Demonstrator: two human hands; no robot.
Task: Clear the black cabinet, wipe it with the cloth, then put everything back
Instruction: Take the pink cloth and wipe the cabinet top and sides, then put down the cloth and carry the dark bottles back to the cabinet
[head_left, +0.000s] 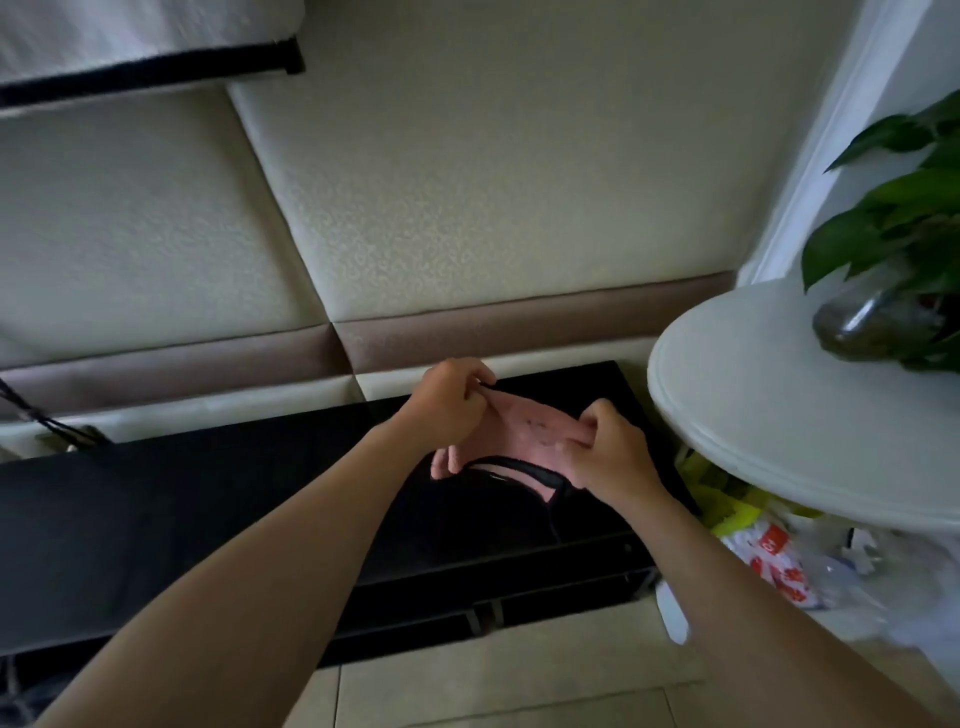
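Observation:
A long, low black cabinet (208, 499) runs along the padded wall. Above its right part I hold a pink cloth (524, 434) with a black trim, stretched between both hands. My left hand (449, 402) pinches the cloth's upper left edge. My right hand (610, 452) pinches its right edge. The cabinet top that shows bears nothing but a dark cord near its left end.
A round white table (769, 415) with a potted green plant (893, 249) stands to the right, overhanging the cabinet's end. Plastic bags and wrappers (769, 551) lie on the floor beneath it. A white bottle (672, 613) lies by the cabinet's right foot. Tiled floor is in front.

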